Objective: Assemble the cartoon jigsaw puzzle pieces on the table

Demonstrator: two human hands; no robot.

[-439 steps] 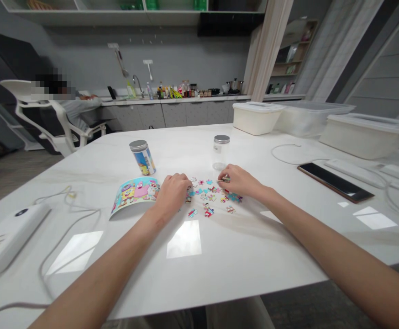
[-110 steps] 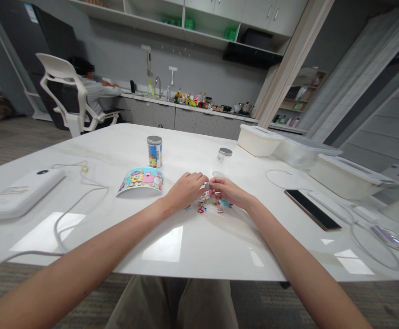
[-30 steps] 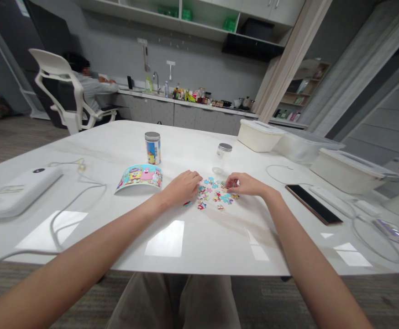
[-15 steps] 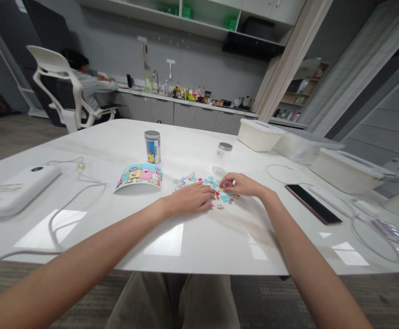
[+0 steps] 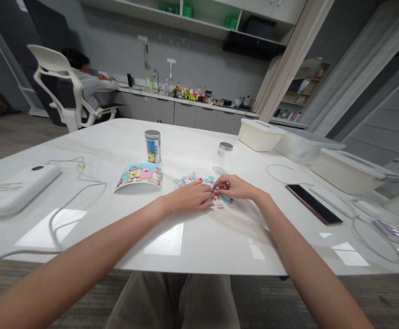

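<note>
My right hand has just moved in against my left hand.
Both now share one patch: the puzzle pieces on the table. My left lies flat over some; my right fingertips curl together, whether on a piece I can't tell.

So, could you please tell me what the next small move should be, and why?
I would probably slide the left hand aside: it lies palm down across the jigsaw puzzle pieces, seemingly hiding some, while the right hand has its fingertips among those beside it.
</note>
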